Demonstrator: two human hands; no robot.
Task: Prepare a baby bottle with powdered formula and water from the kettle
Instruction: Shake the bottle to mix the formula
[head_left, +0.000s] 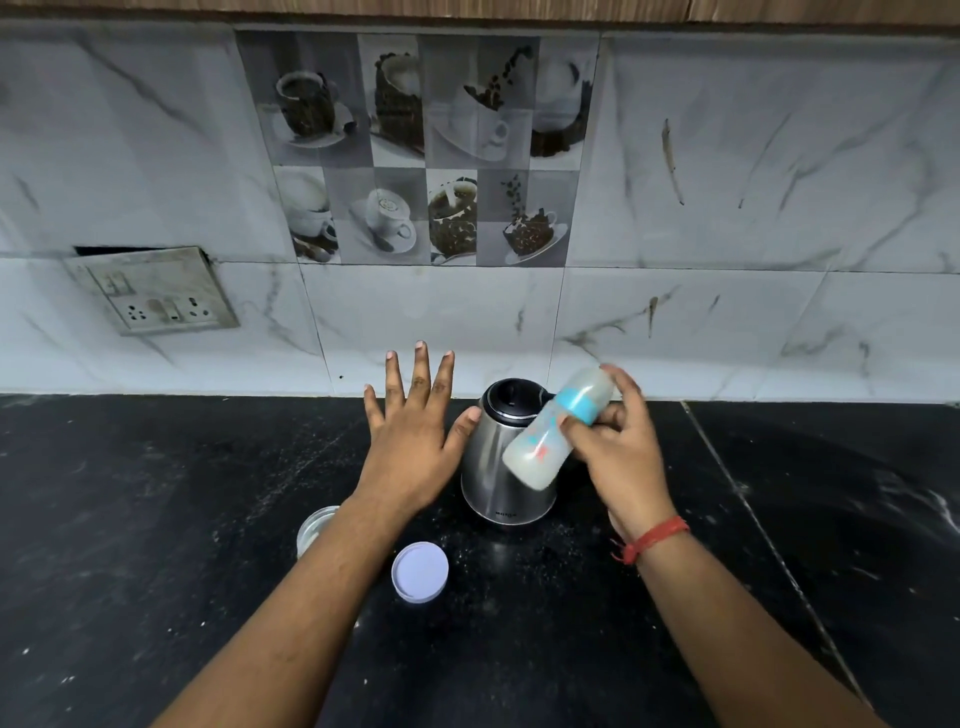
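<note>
Right hand (618, 447) right of centre grips baby bottle (558, 428), fingers curled round its blue collar; bottle tilted, capped end up-right, milky contents, blurred. It sits in front of steel electric kettle (493, 467), mid-frame on black countertop (156, 519). Left hand (415, 431) flat, fingers spread, holds nothing, thumb at kettle's side. White lid (420, 571) lower centre; open jar (316, 527) partly hidden behind left forearm.

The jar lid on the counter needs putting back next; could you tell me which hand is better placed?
Left, probably: the left hand is open and empty, while the right hand grips the baby bottle.
</note>
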